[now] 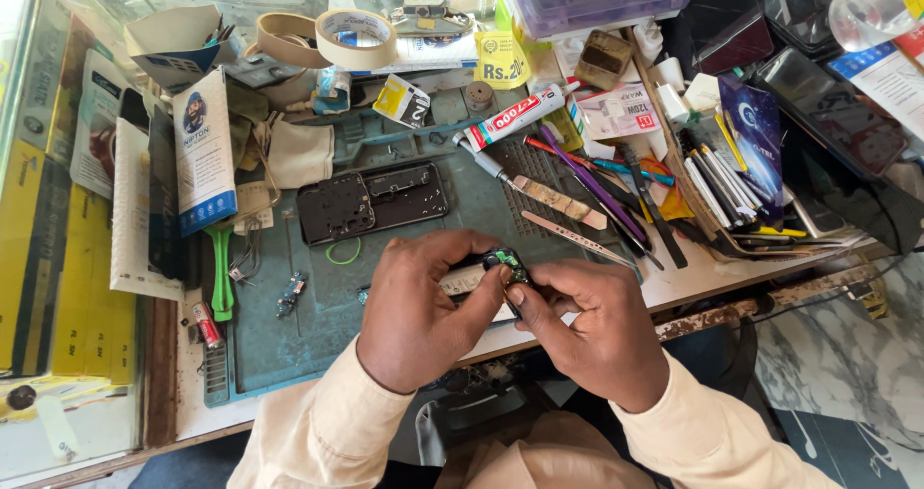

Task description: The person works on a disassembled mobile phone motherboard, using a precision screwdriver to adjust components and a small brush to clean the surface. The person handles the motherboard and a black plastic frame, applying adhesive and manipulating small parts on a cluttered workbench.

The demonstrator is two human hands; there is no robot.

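Observation:
Both hands meet over the near edge of a teal work mat. My left hand and my right hand together pinch a small dark electronic part with a green circuit piece between thumbs and fingertips. Under the hands lies a pale flat piece, mostly hidden. An opened black phone frame lies on the mat just beyond the hands. A small blue circuit board sits on the mat to the left.
Tweezers, a screwdriver, a white and red glue tube and several pens lie beyond the right hand. Tape rolls and boxes crowd the back and left. A green tool rests at the mat's left edge.

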